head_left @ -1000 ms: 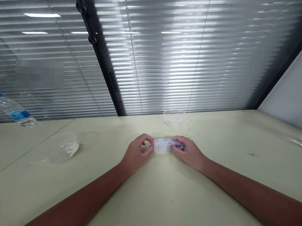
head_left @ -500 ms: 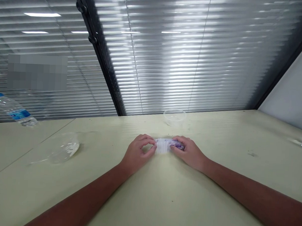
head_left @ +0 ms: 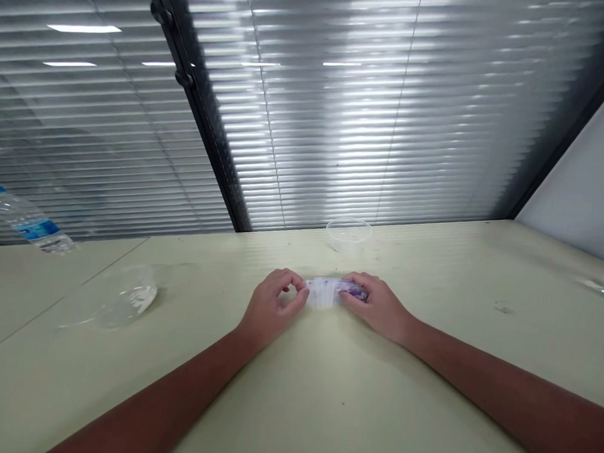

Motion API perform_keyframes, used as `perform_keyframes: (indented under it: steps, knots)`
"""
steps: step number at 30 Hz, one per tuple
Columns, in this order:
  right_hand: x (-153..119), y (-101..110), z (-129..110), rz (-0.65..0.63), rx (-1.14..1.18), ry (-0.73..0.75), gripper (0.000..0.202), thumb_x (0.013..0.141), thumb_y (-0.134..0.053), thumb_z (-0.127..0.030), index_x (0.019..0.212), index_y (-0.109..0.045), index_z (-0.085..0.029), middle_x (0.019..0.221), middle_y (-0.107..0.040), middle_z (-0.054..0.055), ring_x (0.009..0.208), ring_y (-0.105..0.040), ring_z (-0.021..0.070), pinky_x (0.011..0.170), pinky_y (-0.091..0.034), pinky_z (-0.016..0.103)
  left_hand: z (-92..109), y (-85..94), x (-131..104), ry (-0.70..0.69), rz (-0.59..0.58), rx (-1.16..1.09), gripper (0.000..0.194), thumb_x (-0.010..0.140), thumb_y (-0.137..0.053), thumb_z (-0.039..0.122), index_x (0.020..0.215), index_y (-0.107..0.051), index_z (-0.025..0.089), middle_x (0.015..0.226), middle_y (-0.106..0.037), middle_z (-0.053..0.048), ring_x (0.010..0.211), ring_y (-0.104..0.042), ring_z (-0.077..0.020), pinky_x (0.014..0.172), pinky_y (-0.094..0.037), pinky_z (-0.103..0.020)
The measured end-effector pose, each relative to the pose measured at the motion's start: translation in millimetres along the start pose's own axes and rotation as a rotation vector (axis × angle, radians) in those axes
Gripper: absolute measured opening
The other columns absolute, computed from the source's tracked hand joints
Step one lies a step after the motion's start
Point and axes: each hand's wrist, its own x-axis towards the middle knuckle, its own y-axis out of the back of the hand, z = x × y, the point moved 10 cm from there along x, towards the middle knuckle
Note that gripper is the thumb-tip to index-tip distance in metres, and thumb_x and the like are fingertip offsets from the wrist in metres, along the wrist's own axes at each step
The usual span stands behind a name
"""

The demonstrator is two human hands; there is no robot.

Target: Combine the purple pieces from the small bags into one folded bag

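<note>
A small packet point(head_left: 323, 293), whitish and see-through on the left and purple-patterned on the right, lies across the middle of the table between my two hands. Its exact kind is too blurred to make out. My left hand point(head_left: 275, 300) has thumb and forefinger pinched at the packet's left end, with a gap showing inside the curl of the fingers. Around the purple right end, my right hand point(head_left: 376, 304) is closed, thumb in front and fingers behind, hiding part of it.
Behind the packet stands a clear round plastic tub point(head_left: 349, 235). A transparent lid-like piece point(head_left: 128, 299) lies on the table point(head_left: 324, 401) to the left. Further left is a water bottle point(head_left: 32, 225) with a blue cap. Window blinds point(head_left: 336, 121) rise behind the table.
My left hand has shifted slightly left, and more of the packet's whitish part shows between the hands. My right hand stays in place on the purple end.
</note>
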Motion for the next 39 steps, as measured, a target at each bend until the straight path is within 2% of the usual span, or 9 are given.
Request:
perform_keyframes:
  steps: [3, 6, 10, 17, 22, 27, 34, 36, 39]
  knots:
    - [0, 0, 1, 0.003, -0.004, 0.004, 0.018, 0.090, -0.062, -0.031, 0.101, -0.074, -0.022, 0.095, -0.071, 0.002, 0.090, -0.061, 0.0202, 0.080, -0.044, 0.030, -9, 0.3, -1, 0.074, 0.001, 0.001, 0.004, 0.089, -0.058, 0.023, 0.086, -0.057, 0.021, 0.094, -0.067, -0.001, 0.087, -0.059, -0.0172, 0.073, -0.048, -0.027]
    - [0, -1, 0, -0.003, -0.009, 0.000, 0.020, 0.090, -0.061, -0.032, 0.102, -0.074, -0.022, 0.098, -0.071, 0.003, 0.092, -0.061, 0.0211, 0.081, -0.045, 0.031, -18, -0.8, -2, 0.160, -0.011, 0.013, 0.006, 0.087, -0.059, 0.026, 0.092, -0.058, 0.022, 0.097, -0.067, -0.001, 0.087, -0.059, -0.0178, 0.063, -0.045, -0.025]
    - [0, 0, -1, -0.007, -0.011, -0.009, 0.021, 0.090, -0.060, -0.033, 0.102, -0.074, -0.022, 0.098, -0.071, 0.004, 0.091, -0.061, 0.0214, 0.080, -0.045, 0.031, -17, -2.4, 0, 0.165, -0.033, 0.015, 0.005, 0.088, -0.059, 0.026, 0.090, -0.059, 0.022, 0.095, -0.067, 0.001, 0.086, -0.060, -0.0166, 0.076, -0.047, -0.027]
    - [1, 1, -3, 0.002, -0.007, 0.019, 0.019, 0.089, -0.060, -0.031, 0.098, -0.074, -0.021, 0.093, -0.071, 0.003, 0.086, -0.062, 0.0199, 0.078, -0.045, 0.030, -31, -6.2, -3, 0.266, -0.056, -0.016, 0.006, 0.088, -0.057, 0.026, 0.092, -0.060, 0.022, 0.094, -0.067, 0.002, 0.072, -0.058, -0.0134, 0.063, -0.044, -0.025]
    - [1, 2, -3, 0.010, 0.015, -0.008, 0.019, 0.088, -0.061, -0.029, 0.100, -0.074, -0.021, 0.095, -0.072, 0.003, 0.089, -0.062, 0.0205, 0.077, -0.045, 0.029, -31, -7.8, -1, 0.218, -0.081, 0.025, 0.009, 0.090, -0.059, 0.028, 0.088, -0.065, 0.023, 0.093, -0.068, 0.001, 0.075, -0.058, -0.0146, 0.064, -0.045, -0.025]
    - [1, 2, -1, 0.011, 0.005, -0.017, 0.019, 0.088, -0.061, -0.030, 0.100, -0.074, -0.022, 0.096, -0.072, 0.003, 0.090, -0.062, 0.0208, 0.079, -0.045, 0.030, -28, -8.6, 3, 0.138, -0.093, 0.037, 0.017, 0.094, -0.059, 0.036, 0.092, -0.073, 0.025, 0.098, -0.070, -0.002, 0.089, -0.063, -0.0186, 0.067, -0.046, -0.026]
    - [1, 2, 1, 0.006, 0.016, -0.028, 0.023, 0.088, -0.061, -0.032, 0.102, -0.074, -0.021, 0.098, -0.071, 0.005, 0.092, -0.062, 0.0225, 0.078, -0.046, 0.031, -26, 0.3, 6, 0.075, -0.060, 0.105, 0.018, 0.092, -0.061, 0.034, 0.081, -0.070, 0.023, 0.090, -0.071, -0.001, 0.089, -0.063, -0.0195, 0.076, -0.046, -0.030]
    - [1, 1, 2, 0.001, 0.024, -0.033, 0.022, 0.089, -0.061, -0.031, 0.102, -0.074, -0.021, 0.098, -0.071, 0.005, 0.092, -0.062, 0.0223, 0.078, -0.046, 0.031, -26, 1.6, 6, 0.068, -0.056, 0.090, 0.015, 0.092, -0.061, 0.033, 0.083, -0.069, 0.023, 0.091, -0.071, -0.001, 0.089, -0.063, -0.0193, 0.077, -0.046, -0.030]
    - [1, 1, 3, 0.000, 0.033, -0.026, 0.020, 0.089, -0.060, -0.030, 0.100, -0.074, -0.022, 0.095, -0.071, 0.003, 0.088, -0.062, 0.0210, 0.076, -0.045, 0.030, -23, -0.5, 6, 0.038, -0.079, 0.057, 0.013, 0.092, -0.060, 0.032, 0.096, -0.071, 0.024, 0.100, -0.071, -0.002, 0.095, -0.063, -0.0200, 0.082, -0.047, -0.031]
